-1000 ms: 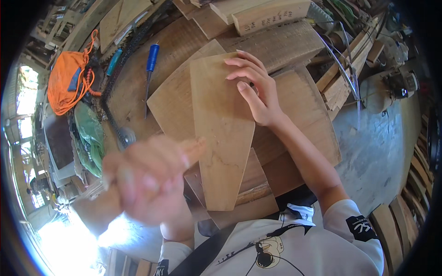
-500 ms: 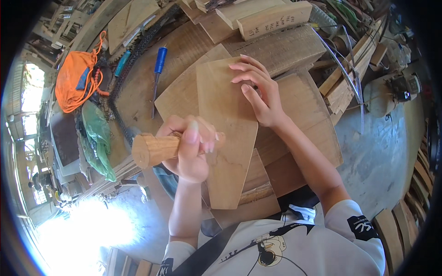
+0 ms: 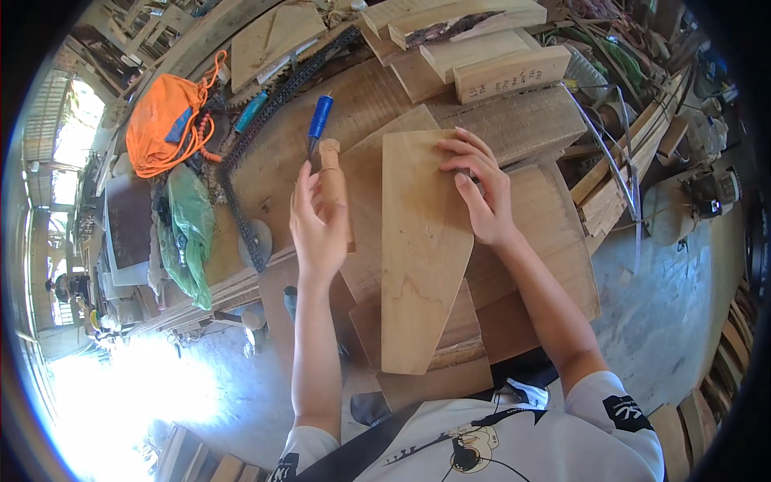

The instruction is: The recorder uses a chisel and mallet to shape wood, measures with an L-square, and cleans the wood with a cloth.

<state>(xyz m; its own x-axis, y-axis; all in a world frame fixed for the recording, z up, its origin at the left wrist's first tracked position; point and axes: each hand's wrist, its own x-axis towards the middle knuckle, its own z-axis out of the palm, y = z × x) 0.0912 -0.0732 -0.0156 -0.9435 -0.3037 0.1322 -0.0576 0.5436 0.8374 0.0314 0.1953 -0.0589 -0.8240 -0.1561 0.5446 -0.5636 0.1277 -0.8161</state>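
Note:
A turned wooden piece (image 3: 333,189), pale brown with a narrow knobbed end, lies on the boards just right of my left hand (image 3: 319,229). That hand's fingers are stretched out along it, not wrapped round it, and its thumb side partly covers it. A flat tapered wooden board (image 3: 422,249) lies on other boards in front of me. Over its upper right edge rests my right hand (image 3: 482,189), fingers apart and slightly bent, the tips on the wood. Beyond the turned piece is a screwdriver with a blue handle (image 3: 320,118); its shaft is mostly hidden.
At the left are an orange drawstring bag (image 3: 165,124), a green plastic bag (image 3: 189,229) and a black chain-like strip (image 3: 273,100). A teal-handled tool (image 3: 251,111) lies by the strip. Thick wooden blocks (image 3: 512,74) are stacked at the back; timber offcuts (image 3: 622,153) lie right.
My left hand has loosened from its fist round the turned wooden piece, which now lies on the boards lengthwise away from me. The view has shifted; my right hand stays on the board.

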